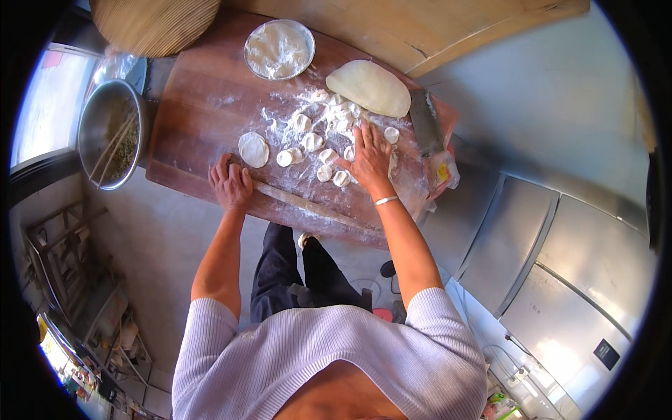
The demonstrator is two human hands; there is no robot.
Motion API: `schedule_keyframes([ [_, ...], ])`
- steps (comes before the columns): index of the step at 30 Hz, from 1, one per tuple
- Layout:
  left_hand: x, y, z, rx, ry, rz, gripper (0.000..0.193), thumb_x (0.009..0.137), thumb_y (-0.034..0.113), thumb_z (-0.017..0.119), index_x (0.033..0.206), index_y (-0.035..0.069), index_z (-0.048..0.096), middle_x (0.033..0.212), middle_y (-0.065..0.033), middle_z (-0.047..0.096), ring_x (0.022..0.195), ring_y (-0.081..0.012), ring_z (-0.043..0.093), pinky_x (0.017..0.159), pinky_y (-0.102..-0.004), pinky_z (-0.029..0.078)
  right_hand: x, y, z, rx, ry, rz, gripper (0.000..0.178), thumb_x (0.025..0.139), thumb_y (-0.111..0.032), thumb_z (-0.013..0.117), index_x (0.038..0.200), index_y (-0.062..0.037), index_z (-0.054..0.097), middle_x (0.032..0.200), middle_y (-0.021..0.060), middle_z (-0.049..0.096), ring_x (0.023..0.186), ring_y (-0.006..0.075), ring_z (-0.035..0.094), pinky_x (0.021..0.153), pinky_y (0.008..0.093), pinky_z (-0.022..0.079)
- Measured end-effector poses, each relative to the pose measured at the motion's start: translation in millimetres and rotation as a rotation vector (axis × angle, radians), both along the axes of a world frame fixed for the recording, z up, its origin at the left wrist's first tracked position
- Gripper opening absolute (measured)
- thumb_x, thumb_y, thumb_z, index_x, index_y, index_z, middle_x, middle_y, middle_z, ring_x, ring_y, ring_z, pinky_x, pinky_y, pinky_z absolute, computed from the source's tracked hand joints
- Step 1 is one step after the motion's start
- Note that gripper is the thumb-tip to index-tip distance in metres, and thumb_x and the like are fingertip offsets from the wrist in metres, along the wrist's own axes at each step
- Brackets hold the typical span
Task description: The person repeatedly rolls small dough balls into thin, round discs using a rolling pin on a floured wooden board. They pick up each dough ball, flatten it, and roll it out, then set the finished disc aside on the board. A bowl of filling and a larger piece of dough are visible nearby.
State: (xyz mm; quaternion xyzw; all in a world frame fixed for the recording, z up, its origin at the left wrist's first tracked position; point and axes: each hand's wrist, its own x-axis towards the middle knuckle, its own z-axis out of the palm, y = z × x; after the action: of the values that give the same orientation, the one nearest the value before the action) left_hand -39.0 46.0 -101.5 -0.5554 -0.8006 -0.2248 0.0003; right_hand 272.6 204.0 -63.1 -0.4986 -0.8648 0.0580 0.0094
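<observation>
Dough pieces [312, 142] lie toward ten o'clock from the right hand [369, 157], spread palm-down and nearer them than the curled left hand [231, 185]. Whether that one grips the rolling pin [308, 204], slanting toward four o'clock, I cannot tell; beyond the floury desk [189, 133], steel cabinets [507, 217] stand at four.

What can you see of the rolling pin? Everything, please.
The rolling pin is a long, slender, plain stick, pale and apparently wooden, with no separate handles visible. It lies on the reddish-brown board, near the edge closest to the person, slanting so its right end sits nearer the person. The left hand is at its left end; whether they touch is unclear.
</observation>
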Motion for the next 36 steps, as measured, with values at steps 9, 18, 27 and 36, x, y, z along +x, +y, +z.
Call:
schedule_keyframes([
  [9, 1.5, 1.1, 4.0, -0.012, 0.006, -0.003, 0.016, 0.089, 0.023, 0.061, 0.091, 0.007, 0.062, 0.133, -0.0124, 0.056, 0.121, -0.0362, 0.051, 0.107, -0.0498, 0.035, -17.0, 2.4, 12.0, 0.060, 0.114, 0.017, 0.075, 0.083, -0.049, 0.075, 0.138, -0.0044, 0.051, 0.147, 0.0133, 0.048, 0.138, 0.0310, 0.043, 0.104, 0.0507, 0.037],
  [18, 1.4, -3.1, 3.2, -0.026, -0.012, 0.008, 0.016, 0.089, 0.023, 0.061, 0.091, 0.007, 0.061, 0.133, -0.0122, 0.055, 0.121, -0.0364, 0.050, 0.109, -0.0505, 0.034, -39.8, -30.5, 2.5, -0.053, 0.293, 0.048, 0.077, 0.080, -0.034, 0.081, 0.141, -0.0002, 0.047, 0.142, 0.0163, 0.049, 0.132, 0.0337, 0.048, 0.105, 0.0476, 0.038],
  [27, 0.8, -2.1, 3.8, -0.030, -0.012, 0.012, 0.017, 0.089, 0.024, 0.062, 0.094, 0.008, 0.063, 0.133, -0.0111, 0.055, 0.123, -0.0354, 0.050, 0.111, -0.0505, 0.033, -70.1, 1.8, -9.7, 0.021, 0.395, -0.120, 0.046, 0.075, -0.027, 0.082, 0.111, -0.0075, 0.060, 0.108, 0.0101, 0.061, 0.102, 0.0321, 0.058, 0.086, 0.0475, 0.044],
  [36, -0.2, -2.4, 3.6, -0.040, -0.010, 0.025, 0.017, 0.089, 0.023, 0.062, 0.094, 0.007, 0.063, 0.132, -0.0112, 0.055, 0.122, -0.0353, 0.051, 0.112, -0.0511, 0.033, -56.6, 8.6, -8.2, 0.092, 0.579, -0.018, 0.037, 0.084, -0.021, 0.075, 0.116, -0.0049, 0.064, 0.117, 0.0123, 0.065, 0.109, 0.0336, 0.061, 0.090, 0.0451, 0.048],
])
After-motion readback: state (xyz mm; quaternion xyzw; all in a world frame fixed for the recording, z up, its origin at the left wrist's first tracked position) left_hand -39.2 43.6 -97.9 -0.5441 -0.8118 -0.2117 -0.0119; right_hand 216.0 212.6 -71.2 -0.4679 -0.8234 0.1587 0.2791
